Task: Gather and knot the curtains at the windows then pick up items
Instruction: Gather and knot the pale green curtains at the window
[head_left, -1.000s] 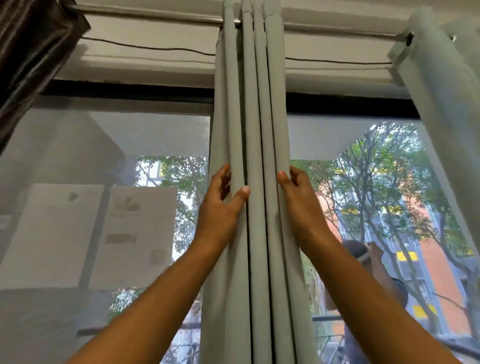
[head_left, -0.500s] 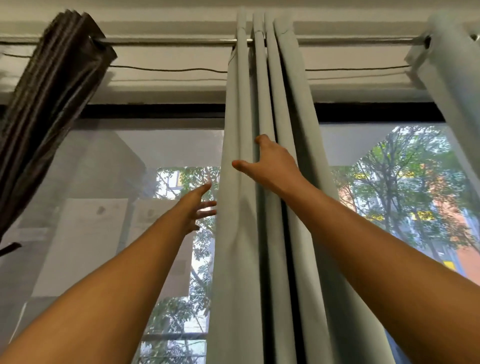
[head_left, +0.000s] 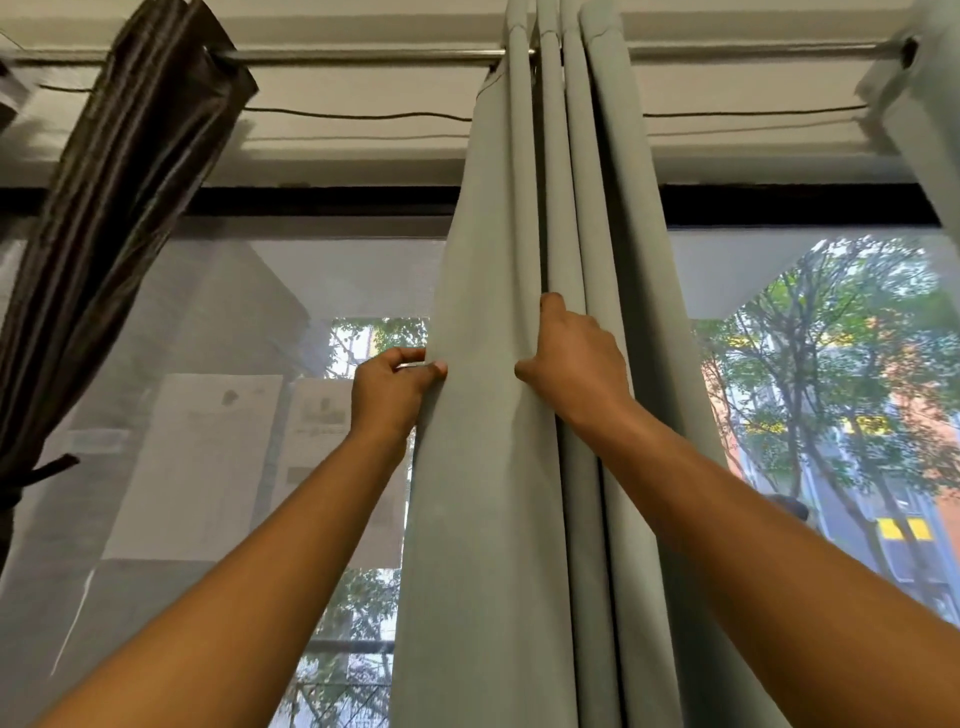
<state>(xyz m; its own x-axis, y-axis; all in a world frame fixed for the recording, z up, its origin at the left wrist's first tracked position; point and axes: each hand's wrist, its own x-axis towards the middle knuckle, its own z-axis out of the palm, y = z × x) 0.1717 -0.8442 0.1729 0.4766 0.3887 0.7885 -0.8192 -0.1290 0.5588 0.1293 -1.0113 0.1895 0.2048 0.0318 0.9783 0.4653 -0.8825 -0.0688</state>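
Left hand (head_left: 397, 395) pinches the left edge of the bunched grey-green fabric curtain (head_left: 493, 260) hanging mid-way along the metal rod (head_left: 363, 54), right hand (head_left: 576, 371) grips a middle fold, thumb pressing.

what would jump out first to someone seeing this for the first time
The pale grey-green curtain hanging in tight pleats down the middle, from the rod at the top, draws the eye first. Halfway up, the left hand grips its left edge and the right hand has fingers tucked into a fold. A dark brown curtain hangs bunched at the upper left.
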